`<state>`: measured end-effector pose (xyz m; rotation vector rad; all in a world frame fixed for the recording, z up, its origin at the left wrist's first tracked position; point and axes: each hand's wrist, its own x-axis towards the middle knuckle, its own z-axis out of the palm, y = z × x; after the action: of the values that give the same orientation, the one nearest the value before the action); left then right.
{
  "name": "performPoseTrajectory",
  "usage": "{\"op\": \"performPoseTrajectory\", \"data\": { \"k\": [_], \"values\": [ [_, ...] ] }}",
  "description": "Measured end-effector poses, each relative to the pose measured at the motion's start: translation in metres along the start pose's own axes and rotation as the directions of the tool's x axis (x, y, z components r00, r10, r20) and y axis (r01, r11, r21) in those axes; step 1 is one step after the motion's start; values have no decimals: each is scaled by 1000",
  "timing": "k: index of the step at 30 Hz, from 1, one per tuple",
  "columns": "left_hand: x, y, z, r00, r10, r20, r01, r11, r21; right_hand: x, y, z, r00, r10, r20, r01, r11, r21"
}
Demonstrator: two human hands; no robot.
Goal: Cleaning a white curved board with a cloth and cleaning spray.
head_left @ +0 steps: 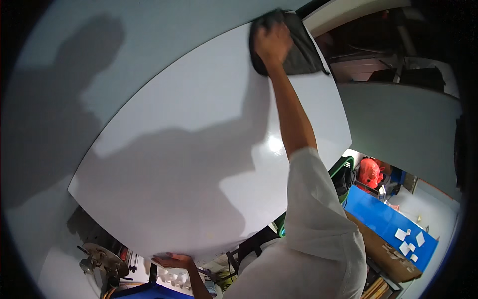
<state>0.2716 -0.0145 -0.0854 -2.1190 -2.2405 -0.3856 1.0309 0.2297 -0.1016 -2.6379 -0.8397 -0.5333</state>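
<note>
A large glossy white board (189, 99) fills the middle of the view, tilted against the grey wall. My right arm reaches up to its far right corner. There my right hand (273, 44), a little smeared by motion, is closed on a dark grey cloth (301, 47) pressed to the board's surface. Part of the cloth spreads out toward the right edge. Down at the near edge, my left hand (174, 260) touches the board with its fingers stretched out and nothing visible in it.
Along the right stand a grey panel (398, 129), a red plastic bag (369, 173) and a blue board (388, 224) with white scraps on a cardboard box (381, 246). Below the left corner sits a round metal machine part (102, 260). Shadows fall across board and wall.
</note>
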Motion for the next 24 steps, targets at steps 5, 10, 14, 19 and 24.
{"op": "performPoseTrajectory", "data": {
  "k": [5, 10, 14, 19, 24],
  "values": [
    [-7, -6, 0, 995, -85, 55, 86, 996, -30, -31, 31, 2, 937, -349, -8, 349, 936, 31],
    [-6, -3, -1, 990, -129, 60, 130, 991, -19, -267, 154, -216, 892, -259, 371, 204, 962, 181],
    [-2, 1, -2, 991, -113, 65, 111, 993, 35, -359, 162, -303, 833, -178, 524, 200, 980, 15],
    [0, 6, -3, 1000, -23, -4, 23, 999, -37, -187, 80, -174, 708, -539, 457, 434, 842, 320],
    [1, 14, -5, 995, -104, -9, 101, 981, -167, -47, -21, -43, 716, -683, 146, 611, 714, 342]
  ]
}}
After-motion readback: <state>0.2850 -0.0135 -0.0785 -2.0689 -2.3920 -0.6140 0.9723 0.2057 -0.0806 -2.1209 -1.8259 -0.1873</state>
